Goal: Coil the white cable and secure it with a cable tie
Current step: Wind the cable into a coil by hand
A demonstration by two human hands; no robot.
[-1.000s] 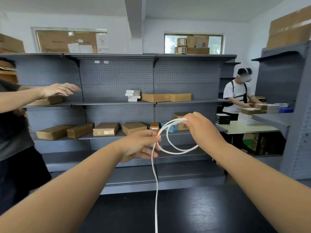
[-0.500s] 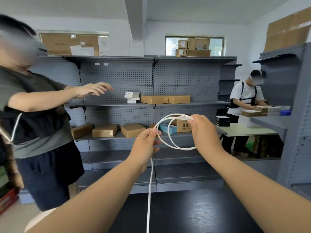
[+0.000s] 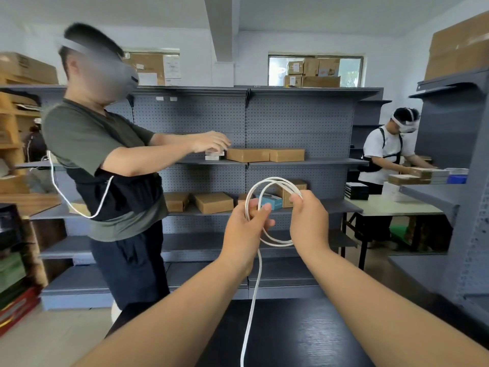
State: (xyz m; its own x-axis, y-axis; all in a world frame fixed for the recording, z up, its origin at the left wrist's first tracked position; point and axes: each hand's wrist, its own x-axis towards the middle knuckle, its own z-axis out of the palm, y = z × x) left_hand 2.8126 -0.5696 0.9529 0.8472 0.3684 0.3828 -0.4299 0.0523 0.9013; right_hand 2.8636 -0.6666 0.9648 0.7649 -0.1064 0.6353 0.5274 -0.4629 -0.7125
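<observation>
Cable: The white cable (image 3: 276, 180) is up in the air in front of the person, above the dark table (image 3: 291, 337). It makes a few round loops between the two hands.
Tail: One long tail (image 3: 252, 300) hangs down from the loops and runs out of the bottom of the picture.
Left hand: The left hand (image 3: 244, 230) pinches the left side of the loops between thumb and fingers.
Right hand: The right hand (image 3: 309, 223) has its fingers curled round the top right of the loops.
Step now: This looks like the winding part. There seems to be a lot of cable left to wind.
How to do it well: One hand should hold all the loops tight so none slip out. The other hand should bring up the tail and lay each new loop the same size, flat on the others, with no twists.
Cable tie: I cannot see one anywhere, so it must be found before the loops are let go.
Watch out: Another person in a green shirt (image 3: 87, 139) stands near on the left, so the tail should not swing that way.
</observation>
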